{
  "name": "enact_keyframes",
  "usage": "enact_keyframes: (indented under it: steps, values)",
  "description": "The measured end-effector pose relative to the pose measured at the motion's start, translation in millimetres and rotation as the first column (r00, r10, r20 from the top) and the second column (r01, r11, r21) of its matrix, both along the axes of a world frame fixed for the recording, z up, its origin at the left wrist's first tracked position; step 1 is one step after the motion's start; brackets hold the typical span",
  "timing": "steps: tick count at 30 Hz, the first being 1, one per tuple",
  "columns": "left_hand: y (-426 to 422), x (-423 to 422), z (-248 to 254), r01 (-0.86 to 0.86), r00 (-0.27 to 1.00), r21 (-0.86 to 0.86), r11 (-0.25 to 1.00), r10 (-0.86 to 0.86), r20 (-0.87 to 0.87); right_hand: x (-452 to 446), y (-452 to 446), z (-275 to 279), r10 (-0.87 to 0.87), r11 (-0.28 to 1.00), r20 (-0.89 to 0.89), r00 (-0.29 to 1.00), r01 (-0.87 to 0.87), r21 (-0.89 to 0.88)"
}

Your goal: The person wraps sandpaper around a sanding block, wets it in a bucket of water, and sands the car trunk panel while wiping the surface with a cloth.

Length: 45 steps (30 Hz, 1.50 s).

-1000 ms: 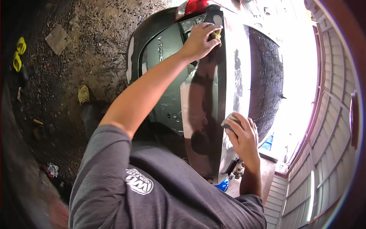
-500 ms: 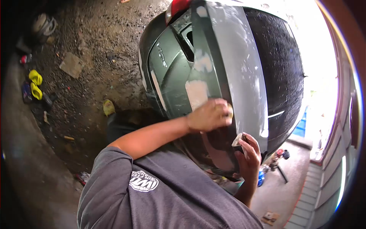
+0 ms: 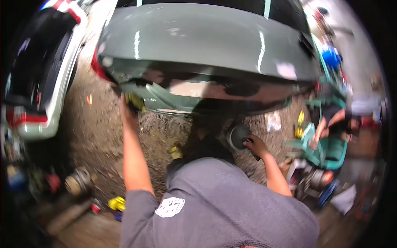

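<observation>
Blurred by motion, my left hand is at the car's rear left corner, by the red tail light. Its fingers seem closed on a dark and yellow-green pad, whose exact kind is unclear. Lower down and to the right, my right hand grips a round dark grey thing with a pale rim by its edge or handle, apart from the car. Above both hands is the car's grey trunk lid, with pale patches on the painted rear panel.
A white car stands at the left. On the right, another person's hands show near a green plastic chair. Yellow footwear, a yellow bottle-like thing and machine parts lie about the dirt ground.
The view has swung round to face the car's rear. My left hand has left the rear panel's middle for its left corner; my right hand has dropped away from the trunk lid.
</observation>
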State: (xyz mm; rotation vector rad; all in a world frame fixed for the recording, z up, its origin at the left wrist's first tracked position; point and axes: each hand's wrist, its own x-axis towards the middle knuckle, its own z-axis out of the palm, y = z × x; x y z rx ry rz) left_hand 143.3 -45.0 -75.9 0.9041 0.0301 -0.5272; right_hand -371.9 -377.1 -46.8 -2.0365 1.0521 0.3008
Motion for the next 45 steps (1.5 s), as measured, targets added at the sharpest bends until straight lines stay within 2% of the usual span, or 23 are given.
enact_keyframes:
  steps: [1, 2, 4, 5, 7, 9, 11, 12, 15, 16, 19, 20, 23, 24, 27, 30, 33, 34, 35, 36, 39, 42, 45]
  values:
    - [12.4, -33.1, -19.8, 0.071, 0.986, -0.007, 0.997, -0.071, -0.153, -38.7, 14.6, -44.0, -0.027, 0.999, -0.061, 0.998, 0.025, -0.033]
    - [20.2, -62.5, -33.5, 0.099, 0.961, 0.072, 0.993, -0.076, -0.264, -73.9, 36.3, -79.6, -0.051, 0.997, -0.124, 0.991, 0.043, -0.066]
    - [65.5, -85.5, -147.5, 0.237, 0.907, 0.183, 0.954, -0.150, -0.393, -141.8, 93.2, -122.9, -0.190, 0.982, -0.255, 0.948, 0.189, -0.030]
    - [72.0, -119.6, -137.1, 0.369, 0.883, 0.189, 0.910, -0.279, -0.378, -173.4, 128.6, -133.4, -0.238, 0.969, -0.322, 0.916, 0.246, -0.016]
    - [102.2, -157.6, -186.4, 0.478, 0.856, 0.389, 0.788, -0.319, -0.406, -212.6, 195.8, -111.7, -0.291, 0.936, -0.418, 0.861, 0.346, 0.060]
    - [91.6, -189.2, -165.7, 0.499, 0.819, 0.403, 0.767, -0.264, -0.510, -255.5, 255.3, -125.7, -0.335, 0.924, -0.481, 0.810, 0.383, 0.003]
    - [73.5, -202.5, -135.7, 0.601, 0.787, 0.454, 0.658, -0.392, -0.476, -289.1, 299.4, -143.7, -0.369, 0.887, -0.553, 0.746, 0.461, 0.030]
    - [62.5, -206.7, -127.3, 0.611, 0.780, 0.426, 0.667, -0.419, -0.464, -299.7, 317.3, -146.5, -0.477, 0.832, -0.486, 0.733, 0.554, 0.020]
    - [30.5, -208.7, -122.6, 0.741, 0.659, 0.494, 0.455, -0.632, -0.408, -309.3, 336.2, -154.6, -0.638, 0.715, -0.465, 0.614, 0.697, -0.060]
    - [16.3, -213.3, -112.6, 0.736, 0.633, 0.547, 0.400, -0.694, -0.344, -305.1, 331.5, -149.4, -0.670, 0.691, -0.451, 0.590, 0.717, -0.088]
    - [-34.7, -222.7, -85.1, 0.732, 0.400, 0.669, 0.131, -0.877, -0.266, -306.6, 292.8, -156.7, -0.701, 0.679, -0.379, 0.605, 0.727, -0.096]
    - [-49.3, -230.3, -92.3, 0.669, 0.346, 0.731, 0.136, -0.927, -0.145, -298.7, 275.1, -143.1, -0.732, 0.651, -0.369, 0.573, 0.748, -0.130]
    - [-98.5, -270.9, -107.4, 0.648, 0.221, 0.754, 0.109, -0.974, -0.049, -306.5, 215.7, -127.8, -0.767, 0.639, -0.168, 0.619, 0.761, -0.111]
    - [-123.5, -297.4, -78.9, 0.642, 0.202, 0.767, 0.017, -0.968, -0.148, -313.3, 198.1, -128.9, -0.803, 0.594, -0.108, 0.586, 0.802, -0.068]
    - [-183.2, -380.4, -80.5, 0.688, 0.228, 0.722, 0.077, -0.967, -0.114, -336.2, 144.0, -121.0, -0.809, 0.580, 0.047, 0.586, 0.809, -0.092]
    - [-235.9, -481.3, -57.3, 0.759, 0.302, 0.636, 0.142, -0.941, -0.151, -360.8, 83.1, -123.5, -0.735, 0.656, 0.101, 0.671, 0.740, -0.148]
    - [-282.4, -553.5, -39.0, 0.753, 0.262, 0.641, 0.146, -0.961, -0.089, -374.3, 15.4, -139.0, -0.703, 0.702, 0.254, 0.664, 0.706, 0.095]
    - [-294.2, -571.6, -27.4, 0.748, 0.250, 0.646, 0.153, -0.966, -0.061, -367.8, -7.1, -121.7, -0.684, 0.722, 0.251, 0.685, 0.684, 0.103]
    - [-303.0, -586.3, -19.2, 0.759, 0.253, 0.632, 0.160, -0.966, -0.058, -354.6, -30.1, -98.5, -0.660, 0.746, 0.250, 0.709, 0.657, 0.107]
    - [-310.7, -597.6, -11.4, 0.768, 0.259, 0.617, 0.172, -0.964, -0.053, -348.7, -49.8, -102.8, -0.600, 0.788, 0.312, 0.737, 0.612, 0.071]
    - [-327.9, -605.7, 17.8, 0.776, 0.275, 0.611, 0.154, -0.955, -0.110, -309.5, -99.9, -66.8, -0.528, 0.843, 0.441, 0.725, 0.509, 0.173]
    - [-339.8, -599.4, 20.7, 0.762, 0.294, 0.620, 0.187, -0.953, -0.075, -265.7, -130.4, -34.5, -0.459, 0.885, 0.540, 0.705, 0.413, 0.212]
    - [-351.2, -598.7, 10.6, 0.682, 0.432, 0.577, 0.449, -0.884, 0.178, -227.7, -150.3, -3.1, -0.427, 0.904, 0.579, 0.694, 0.338, 0.261]
